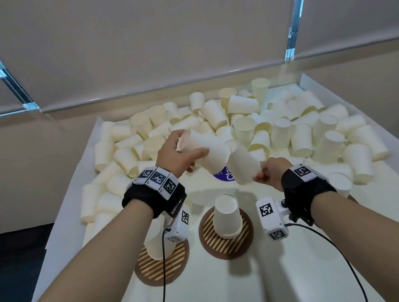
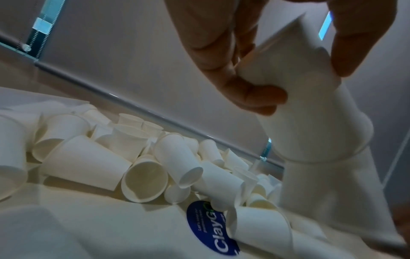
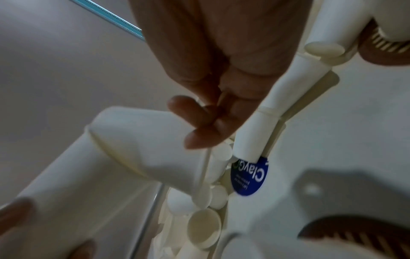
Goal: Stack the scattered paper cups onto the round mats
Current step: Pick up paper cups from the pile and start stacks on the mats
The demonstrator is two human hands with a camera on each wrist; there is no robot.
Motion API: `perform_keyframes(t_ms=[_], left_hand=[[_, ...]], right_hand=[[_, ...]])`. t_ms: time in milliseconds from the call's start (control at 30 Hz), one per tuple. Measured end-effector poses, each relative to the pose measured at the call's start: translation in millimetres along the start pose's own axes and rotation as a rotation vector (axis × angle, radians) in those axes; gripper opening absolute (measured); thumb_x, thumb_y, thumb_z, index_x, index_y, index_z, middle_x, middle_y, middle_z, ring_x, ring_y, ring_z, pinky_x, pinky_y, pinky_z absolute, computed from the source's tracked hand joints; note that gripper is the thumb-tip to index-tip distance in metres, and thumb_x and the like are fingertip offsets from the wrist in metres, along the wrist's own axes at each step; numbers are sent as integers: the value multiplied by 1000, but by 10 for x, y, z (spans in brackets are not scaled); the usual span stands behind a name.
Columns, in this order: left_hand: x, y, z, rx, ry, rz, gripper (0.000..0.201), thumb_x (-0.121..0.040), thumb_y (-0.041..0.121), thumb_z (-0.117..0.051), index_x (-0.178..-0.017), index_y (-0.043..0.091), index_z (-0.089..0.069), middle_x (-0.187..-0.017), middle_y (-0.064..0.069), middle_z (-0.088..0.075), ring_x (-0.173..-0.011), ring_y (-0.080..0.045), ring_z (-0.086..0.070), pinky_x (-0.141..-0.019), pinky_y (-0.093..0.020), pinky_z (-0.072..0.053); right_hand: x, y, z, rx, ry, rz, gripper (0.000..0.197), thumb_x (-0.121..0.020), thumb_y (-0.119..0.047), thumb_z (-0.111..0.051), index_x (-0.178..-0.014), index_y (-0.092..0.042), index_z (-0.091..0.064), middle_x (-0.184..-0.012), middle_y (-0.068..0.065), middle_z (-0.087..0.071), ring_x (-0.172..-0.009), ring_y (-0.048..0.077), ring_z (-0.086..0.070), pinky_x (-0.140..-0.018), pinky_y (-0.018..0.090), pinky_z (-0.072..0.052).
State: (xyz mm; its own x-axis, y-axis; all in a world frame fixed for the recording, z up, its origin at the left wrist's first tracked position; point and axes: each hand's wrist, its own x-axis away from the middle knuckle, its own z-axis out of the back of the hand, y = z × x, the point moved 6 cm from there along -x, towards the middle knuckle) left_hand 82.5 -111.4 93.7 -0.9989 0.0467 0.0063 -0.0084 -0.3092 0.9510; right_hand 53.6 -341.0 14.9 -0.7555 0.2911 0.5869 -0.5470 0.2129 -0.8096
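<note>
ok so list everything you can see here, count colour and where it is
loose cups: too many to count, cream white, heaped across the far half of the tray
held cups: two, white, one pushed into the other, in the air between both hands
stacked cups: upside down, white, on the right mat; another stack on the left mat, partly hidden by the wrist camera
round mats: two, brown with pale stripes, near edge, side by side
sticker: one, blue with white lettering, mid tray
tray: one, white, raised sides
left hand: grip round the upper held cup
right hand: pinches the lower cup's rim
</note>
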Motion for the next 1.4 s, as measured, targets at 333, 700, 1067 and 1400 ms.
perform_keyframes(t_ms=[333,700,1067,1400], left_hand=[[191,219,-111,-151,-114,-82,49,-70,19,-80,-111,22,-52,-91,5,-54,-71,-11,-54,-52,-17,-44],[271,317,-275,-501,-292,-34,49,-69,37,-78,-109,26,-52,-94,3,-55,-70,-14,-55,-46,-18,-43],[541,-140,-813,-942,-615,-137,77,-74,28,-75,-138,25,-33,-128,-6,-47,-116,-26,-50,-93,-37,-46],[82,-744,-445,-1130,-363,183,53,-85,11,-62,-135,10,-43,-134,-15,-48,-118,-33,-53,-96,-39,-48]], right_hand=[[256,224,-274,250,-251,-4,26,-90,8,-33,-74,-4,-51,-60,8,-39,-37,11,-36,-50,25,-49],[367,53,-369,125,-349,191,24,-94,4,-43,-113,8,-58,-86,15,-58,-68,24,-55,-48,21,-55],[223,183,-291,520,-222,137,18,-91,-18,-54,-98,-6,-65,-104,8,-64,-91,19,-56,-73,29,-42],[75,178,-253,553,-180,143,19,-92,-19,-56,-105,-8,-62,-99,5,-60,-86,19,-53,-63,24,-40]])
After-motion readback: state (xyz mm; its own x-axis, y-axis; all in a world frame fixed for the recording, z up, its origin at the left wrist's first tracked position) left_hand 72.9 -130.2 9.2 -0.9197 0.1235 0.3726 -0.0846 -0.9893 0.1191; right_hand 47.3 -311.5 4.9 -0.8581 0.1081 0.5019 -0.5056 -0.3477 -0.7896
